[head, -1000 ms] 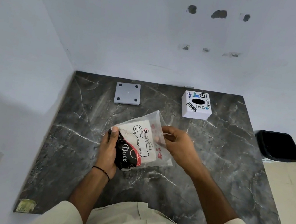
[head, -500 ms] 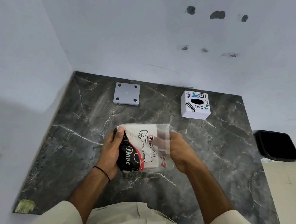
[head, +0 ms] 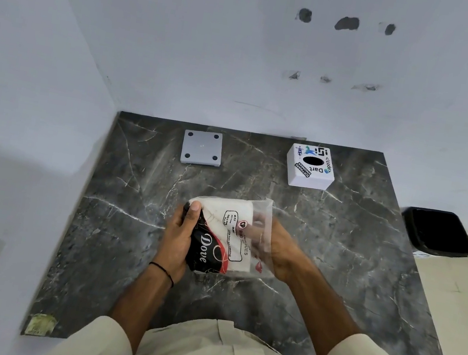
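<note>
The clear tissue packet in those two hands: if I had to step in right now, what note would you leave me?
Left hand: grips the black and red printed end of the clear plastic tissue packet, over the dark marble table.
Right hand: holds the packet's clear end; its fingers show through the plastic, whether inside or behind I cannot tell.
Done: no tissue is out; the white stack sits inside.
Left: probably opening it and drawing the tissues out, perhaps for the white square box with the hole at the back.
</note>
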